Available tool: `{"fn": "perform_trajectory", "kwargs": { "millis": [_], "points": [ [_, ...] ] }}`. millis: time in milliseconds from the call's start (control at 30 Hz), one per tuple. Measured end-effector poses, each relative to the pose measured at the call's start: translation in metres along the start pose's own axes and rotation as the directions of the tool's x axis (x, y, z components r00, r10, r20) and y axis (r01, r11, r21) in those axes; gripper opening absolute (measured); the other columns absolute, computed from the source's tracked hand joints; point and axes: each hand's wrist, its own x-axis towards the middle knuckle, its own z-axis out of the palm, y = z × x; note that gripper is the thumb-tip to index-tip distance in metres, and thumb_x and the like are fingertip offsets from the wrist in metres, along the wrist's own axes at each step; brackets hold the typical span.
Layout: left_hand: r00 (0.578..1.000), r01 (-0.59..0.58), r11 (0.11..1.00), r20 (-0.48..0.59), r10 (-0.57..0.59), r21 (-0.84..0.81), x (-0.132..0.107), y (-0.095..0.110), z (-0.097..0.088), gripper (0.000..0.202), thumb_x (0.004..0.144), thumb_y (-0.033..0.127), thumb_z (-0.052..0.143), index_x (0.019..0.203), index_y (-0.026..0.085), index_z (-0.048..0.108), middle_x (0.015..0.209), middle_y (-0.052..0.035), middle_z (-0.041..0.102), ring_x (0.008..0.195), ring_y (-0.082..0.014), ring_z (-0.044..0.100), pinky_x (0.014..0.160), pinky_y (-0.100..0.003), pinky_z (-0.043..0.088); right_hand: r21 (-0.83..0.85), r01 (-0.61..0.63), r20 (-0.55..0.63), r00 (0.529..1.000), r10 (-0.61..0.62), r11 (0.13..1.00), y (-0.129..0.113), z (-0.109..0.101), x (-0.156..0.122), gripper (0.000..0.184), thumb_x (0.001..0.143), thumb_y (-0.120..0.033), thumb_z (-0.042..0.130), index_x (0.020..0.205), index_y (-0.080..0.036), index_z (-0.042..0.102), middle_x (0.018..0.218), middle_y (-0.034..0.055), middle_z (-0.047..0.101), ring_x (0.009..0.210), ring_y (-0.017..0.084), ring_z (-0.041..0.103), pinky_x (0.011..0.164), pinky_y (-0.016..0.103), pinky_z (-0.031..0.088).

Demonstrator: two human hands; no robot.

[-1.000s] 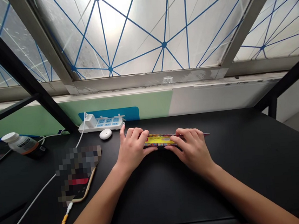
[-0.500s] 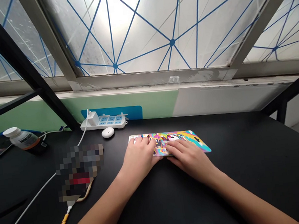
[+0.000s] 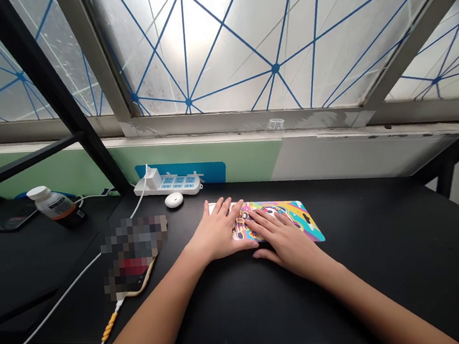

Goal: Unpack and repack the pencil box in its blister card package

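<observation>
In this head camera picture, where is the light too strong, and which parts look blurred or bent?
In the head view, glare washes out the frosted window glass with blue lines; the matte black desk stays dark; a mosaic blur patch hides one object; the wide lens makes the pale metal window frame lean.

A black surface (image 3: 382, 244) carries the items below. A white power strip (image 3: 180, 185) with blue socket panels lies at the rear edge, with a white charger (image 3: 154, 178) plugged into it. Behind it, a blue panel (image 3: 213, 172) sits on a green wall (image 3: 70, 168). A white oval object (image 3: 174, 200) lies just in front of the strip. To the left stand a white-capped bottle (image 3: 54, 205) and a smartphone (image 3: 17, 218). A pixelated item (image 3: 134, 251) lies nearer, its detail obscured, beside a white cable (image 3: 62, 293) with a yellow braided section (image 3: 109, 327). A clear plastic cup (image 3: 276, 124) rests on the sill of a frosted window (image 3: 242, 46) crossed by blue lines.
</observation>
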Motion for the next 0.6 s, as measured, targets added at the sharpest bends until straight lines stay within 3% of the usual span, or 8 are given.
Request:
{"fn": "perform_trajectory", "kwargs": {
  "millis": [100,200,367,500,600],
  "points": [
    [1.0,0.013,1.0,0.013,-0.012,-0.027,0.0,-0.001,-0.001,0.107,0.077,0.088,0.043,0.156,0.018,0.027,0.159,-0.0193,0.035,0.148,-0.0389,0.025,0.115,-0.067,0.015,0.067,-0.021,0.063,0.998,0.017,0.998,0.007,-0.004,-0.001,0.071,0.095,-0.053,0.056,0.155,-0.027,0.031,0.157,0.0098,0.039,0.146,0.032,0.034,0.112,0.057,0.037],
    [0.999,0.034,0.998,0.029,-0.033,-0.047,0.0,-0.001,-0.003,0.11,0.075,0.091,0.041,0.157,0.019,0.027,0.159,-0.0171,0.034,0.149,-0.0374,0.025,0.117,-0.066,0.014,0.148,-0.088,0.203,0.977,0.057,0.985,0.019,-0.015,-0.008,0.069,0.096,-0.06,0.049,0.156,-0.033,0.03,0.159,0.0062,0.036,0.148,0.031,0.03,0.116,0.056,0.031],
    [0.996,0.051,0.998,0.074,-0.047,-0.048,0.001,-0.003,-0.002,0.11,0.074,0.092,0.038,0.157,0.022,0.026,0.162,-0.0148,0.029,0.15,-0.0367,0.021,0.118,-0.064,0.013,0.187,-0.226,0.33,0.931,0.156,0.956,0.052,-0.032,-0.042,0.074,0.091,-0.066,0.051,0.156,-0.036,0.029,0.162,0.003,0.029,0.149,0.031,0.025,0.118,0.055,0.026],
    [0.996,0.04,0.999,0.084,-0.037,-0.031,0.0,-0.006,0.0,0.11,0.075,0.092,0.038,0.158,0.021,0.025,0.163,-0.0168,0.027,0.151,-0.0372,0.019,0.118,-0.065,0.012,0.136,-0.298,0.324,0.915,0.242,0.945,0.073,-0.038,-0.067,0.07,0.089,-0.067,0.054,0.15,-0.035,0.043,0.158,0.005,0.038,0.146,0.034,0.033,0.114,0.057,0.032],
    [0.997,0.022,0.999,0.077,-0.02,-0.033,-0.001,-0.006,-0.003,0.106,0.077,0.09,0.039,0.157,0.021,0.027,0.162,-0.0183,0.026,0.151,-0.0387,0.017,0.117,-0.068,0.01,0.049,-0.292,0.26,0.927,0.27,0.955,0.072,-0.04,-0.064,0.059,0.091,-0.067,0.051,0.135,-0.029,0.061,0.145,0.0099,0.056,0.137,0.035,0.047,0.11,0.059,0.036]
  ]
}}
